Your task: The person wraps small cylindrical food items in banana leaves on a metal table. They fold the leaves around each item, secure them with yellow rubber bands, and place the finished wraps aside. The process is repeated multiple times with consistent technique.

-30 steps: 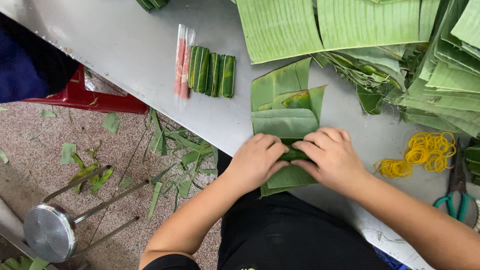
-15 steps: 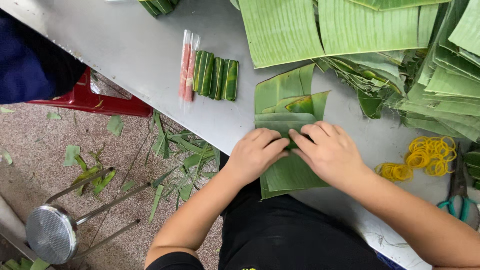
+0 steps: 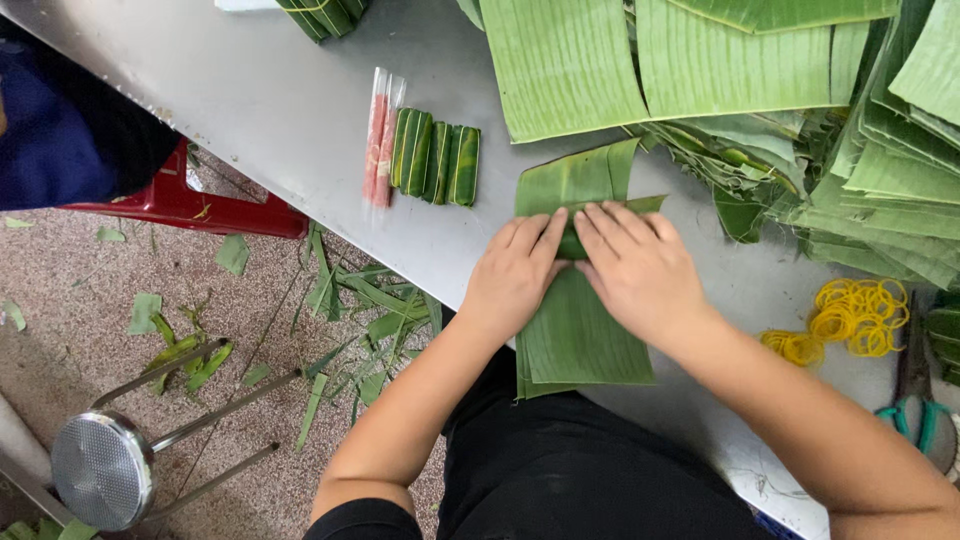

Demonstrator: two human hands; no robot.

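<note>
Desk: a grey metal desk (image 3: 250, 110) runs diagonally from the upper left to the lower right of the frame, carrying everything within arm's reach of the person seated at its near edge.
Leaf stock: broad cut green banana leaf sheets (image 3: 620, 60) lie stacked across the upper right, likely kept close as a ready supply.
Stool: a round metal stool (image 3: 100, 465) stands on the speckled floor (image 3: 80, 270) at the lower left, among green leaf trimmings (image 3: 360, 300).
Working leaf: a folded green banana leaf piece (image 3: 575, 335) lies flat at the centre, its near end hanging over the desk edge.
Left hand: the left hand (image 3: 515, 275) presses down on the fold, fingers extended and flat, clasping nothing.
Right hand: the right hand (image 3: 640, 270) mirrors it, fingertips meeting the left's, seemingly to pin the crease.
Finished parcels: four small green leaf-wrapped rolls (image 3: 435, 155) sit side by side at upper centre, just beside pinkish sticks in clear plastic sleeves (image 3: 380, 135).
Bands: yellow rubber bands (image 3: 850, 315) lie heaped at the right, near the teal-handled scissors (image 3: 915, 400).
</note>
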